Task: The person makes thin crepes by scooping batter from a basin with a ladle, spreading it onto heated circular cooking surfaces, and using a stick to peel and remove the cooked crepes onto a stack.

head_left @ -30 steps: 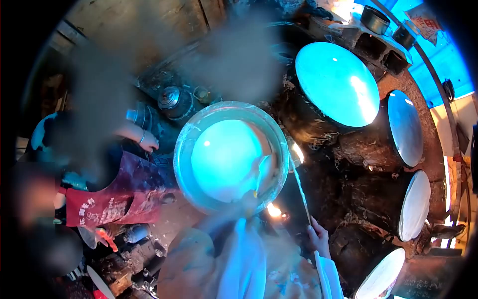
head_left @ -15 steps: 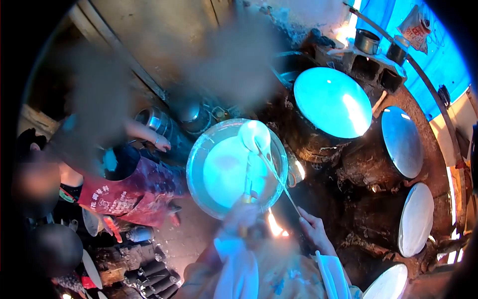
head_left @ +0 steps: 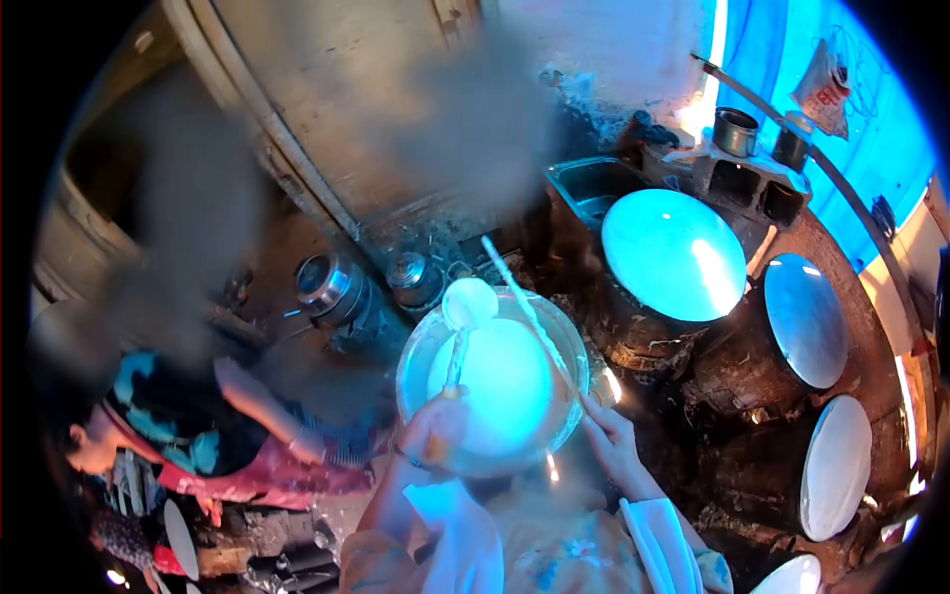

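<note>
Ladle (head_left: 470,305) overlaps far-left side of basin (head_left: 414,371), white liquid (head_left: 500,386) nearer; can't tell if it's full. L hand (head_left: 435,428) wraps its handle (head_left: 458,358). R hand (head_left: 611,436) pinches stick (head_left: 525,309) at near end, tip past basin. Best hold ladle level over liquid so drips fall back, w/ stick clear. Big disc (head_left: 673,255) sits fwd-right; mind glow (head_left: 614,384) between.

Glowing blue sheet wall (head_left: 767,40), narrow white light strip (head_left: 718,49) along its left edge, stained beige wall (head_left: 336,109) farther left
</note>
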Demonstrator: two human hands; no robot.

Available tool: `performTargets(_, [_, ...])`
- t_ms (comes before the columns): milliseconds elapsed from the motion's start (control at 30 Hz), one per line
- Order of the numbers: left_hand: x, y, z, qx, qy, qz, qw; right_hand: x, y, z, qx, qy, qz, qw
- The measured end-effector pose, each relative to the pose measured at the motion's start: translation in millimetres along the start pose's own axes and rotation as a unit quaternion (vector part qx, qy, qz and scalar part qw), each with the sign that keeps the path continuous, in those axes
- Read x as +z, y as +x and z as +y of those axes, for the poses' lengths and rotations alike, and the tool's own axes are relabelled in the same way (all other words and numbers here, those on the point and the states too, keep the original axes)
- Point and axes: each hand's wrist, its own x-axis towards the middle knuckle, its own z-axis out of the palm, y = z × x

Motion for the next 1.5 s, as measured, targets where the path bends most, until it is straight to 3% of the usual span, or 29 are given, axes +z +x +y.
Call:
performTargets(167, [23.4,14.7,4.8,-0.082,0.055,0.032,0.995,-2.0,8.0,24.9,0.038,-0.152,0.035,0.987])
performTargets(267, [42.7,51.2,5.9,-0.186,0.047,-0.043,0.98,-18.4,0.7,27.9,-0.054,-0.191,0.132,0.971])
performTargets(333, [76.7,72.7,-3.8,-0.217,0.147,-0.078,0.962,-38.8,-9.3,21.2,-0.041,-0.206,0.179,0.961])
performTargets(467, [137.6,129.2,-45.0,-0.291,0.194,-0.165,0.922,-90.7,-41.1,14.4,-0.021,-0.243,0.308,0.919])
performTargets(600, [206.9,189.2,-118.6,-0.363,0.295,-0.272,0.841,-143.6,-68.6,12.6,-0.021,-0.27,0.413,0.87])
performTargets(700, [259.9,215.0,-192.5,-0.384,0.351,-0.26,0.813,-186.3,-82.5,20.0,-0.007,-0.281,0.469,0.837])
performTargets(767, [289.4,238.2,-244.5,-0.39,0.386,-0.284,0.786,-216.5,-85.5,34.5,-0.033,-0.232,0.557,0.796])
performTargets(933, [329.7,306.8,-375.8,-0.402,0.416,-0.224,0.784,-290.1,-86.3,64.6,0.098,-0.015,0.614,0.783])
performTargets(1033, [339.6,342.7,-438.2,-0.379,0.439,-0.196,0.791,-330.1,-83.0,83.0,0.138,-0.032,0.622,0.77])
performTargets(1067, [336.8,352.9,-455.3,-0.381,0.443,-0.197,0.787,-338.8,-76.2,87.3,0.181,0.008,0.639,0.747])
performTargets(1133, [323.9,379.8,-485.5,-0.333,0.437,-0.167,0.818,-355.4,-72.7,117.4,0.169,0.057,0.663,0.727])
performTargets(1233, [320.6,412.9,-514.4,-0.231,0.607,-0.176,0.74,-367.0,-70.1,149.3,0.163,0.088,0.693,0.697])
performTargets(1267, [311.4,429.3,-518.6,-0.232,0.611,-0.178,0.735,-369.1,-68.1,152.7,0.167,0.104,0.696,0.691])
performTargets(1333, [286.5,472.4,-524.7,-0.126,0.697,-0.259,0.657,-371.8,-64.5,168.3,0.142,0.112,0.707,0.684])
performTargets(1367, [285.6,488.1,-525.0,-0.127,0.7,-0.262,0.652,-375.8,-57.2,174.0,0.141,0.115,0.71,0.68])
performTargets(1433, [282.6,505.8,-519.2,-0.074,0.771,-0.264,0.576,-378.6,-43.6,182.0,0.09,0.112,0.719,0.68])
performTargets(1500, [286.0,513.7,-515.5,-0.04,0.795,-0.266,0.544,-385.7,-36.3,185.0,0.094,0.114,0.719,0.679])
